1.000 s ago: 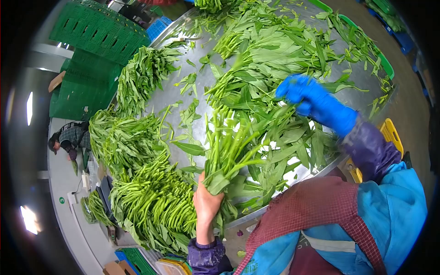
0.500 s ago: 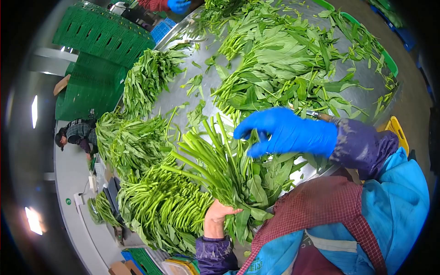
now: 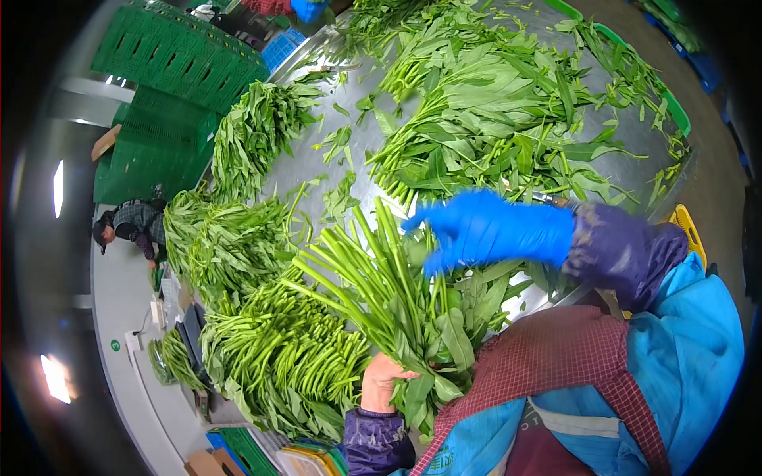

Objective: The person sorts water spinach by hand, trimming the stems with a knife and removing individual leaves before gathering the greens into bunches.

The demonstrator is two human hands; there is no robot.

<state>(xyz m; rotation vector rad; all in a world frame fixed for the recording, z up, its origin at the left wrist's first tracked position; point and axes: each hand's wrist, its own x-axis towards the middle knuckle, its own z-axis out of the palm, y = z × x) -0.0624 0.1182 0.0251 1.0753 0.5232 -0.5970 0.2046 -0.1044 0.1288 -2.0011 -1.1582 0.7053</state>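
My bare left hand [image 3: 384, 382] is closed round the lower part of a bunch of leafy green stems [image 3: 361, 282], whose cut ends fan out toward the upper left. My right hand [image 3: 484, 232], in a blue glove, is beside the bunch's right side, thumb and fingers apart. A small blurred green piece shows near its fingertips; whether they touch it is unclear. Behind the hands, a large loose heap of the same greens [image 3: 492, 103] lies on the metal table [image 3: 305, 163].
Stacked bunches [image 3: 278, 349] line the table's left side, with another bunch [image 3: 258, 139] farther up. Green crates [image 3: 175, 59] stand at upper left. A co-worker [image 3: 135, 226] is at far left; another's blue-gloved hand [image 3: 309, 9] shows at the top. A yellow basket [image 3: 687, 230] is at right.
My right hand has shifted slightly left and down along the bunch. My left hand still holds the bunch, which has moved slightly.
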